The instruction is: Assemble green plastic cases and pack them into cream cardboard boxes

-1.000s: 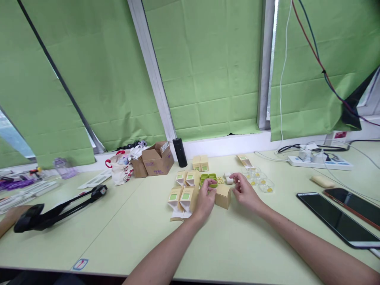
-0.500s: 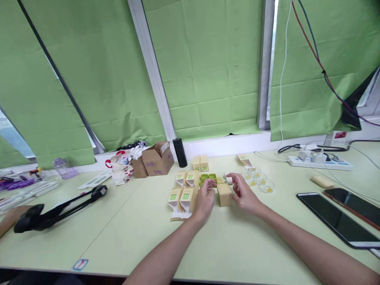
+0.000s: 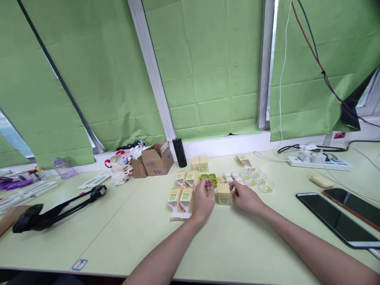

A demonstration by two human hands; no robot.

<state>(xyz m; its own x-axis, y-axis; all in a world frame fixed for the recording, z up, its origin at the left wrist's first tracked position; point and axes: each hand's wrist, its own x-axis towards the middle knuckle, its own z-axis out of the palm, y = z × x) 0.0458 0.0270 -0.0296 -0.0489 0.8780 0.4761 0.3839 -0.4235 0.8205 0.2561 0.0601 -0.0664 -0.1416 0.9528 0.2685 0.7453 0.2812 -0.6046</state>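
Note:
A small tan cardboard box (image 3: pixel 223 194) stands on the table between my hands, a green label on its near side. To its left is my left hand (image 3: pixel 204 201), fingers loosely bent and apart, with nothing visible in them. My right hand (image 3: pixel 247 198) is at the box's right side, its bent index fingertip by the upper edge; whether it touches cannot be made out. Past the left hand lie green trays (image 3: pixel 211 176), partly covered by its fingers. Small pale pink-white pieces (image 3: pixel 228 175) and clear plastic cups (image 3: pixel 266 187) with yellow centres lie beyond the right hand.
Several open tan boxes (image 3: pixel 186 198) stand left of my left hand, two closed ones (image 3: pixel 200 163) behind. At the back are a cardboard carton (image 3: pixel 158 162) and a black cylinder (image 3: pixel 179 153). Phones (image 3: pixel 335 217) and a power strip (image 3: pixel 320 163) lie right; a black strapped device (image 3: pixel 59 209) lies left.
The box has turned so its green label now faces me. My right hand has lowered beside it, uncovering the pink-white pieces. My left hand has barely moved.

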